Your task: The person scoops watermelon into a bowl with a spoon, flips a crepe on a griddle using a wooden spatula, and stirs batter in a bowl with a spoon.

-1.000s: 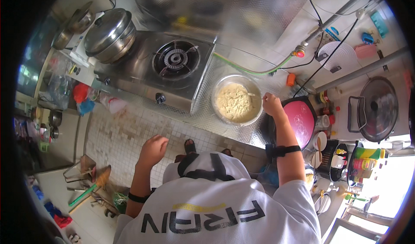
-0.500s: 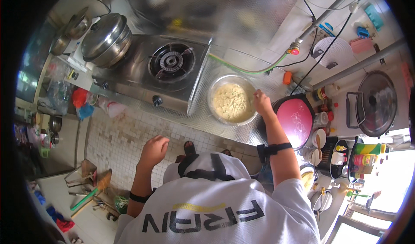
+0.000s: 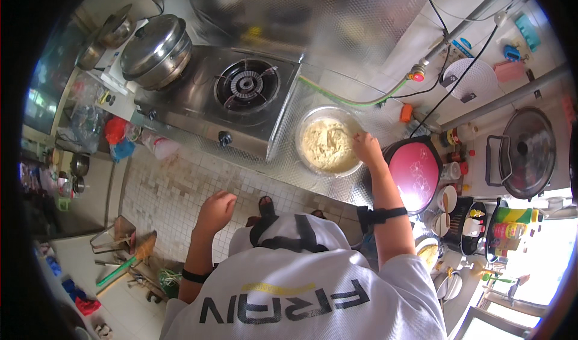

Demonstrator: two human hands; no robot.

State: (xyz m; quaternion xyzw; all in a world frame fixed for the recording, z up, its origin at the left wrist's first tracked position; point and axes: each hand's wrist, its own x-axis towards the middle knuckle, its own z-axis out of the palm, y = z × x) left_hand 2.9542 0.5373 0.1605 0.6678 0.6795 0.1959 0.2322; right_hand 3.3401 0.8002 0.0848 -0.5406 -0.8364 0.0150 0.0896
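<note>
On counter, R hand grips dough bowl rim.

The stove and pot are shiny metal; the bowl holds rough, crumbly dough; the floor is matt tile.

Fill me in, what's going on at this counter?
A person stands at a metal-clad counter beside a gas stove. The right hand rests on the rim of a steel bowl of pale crumbly mix, fingers at the food's edge. The left hand hangs free over the tiled floor, holding nothing. A lidded pot sits on the stove's far burner, and a pink round lid lies just right of the bowl.
</note>
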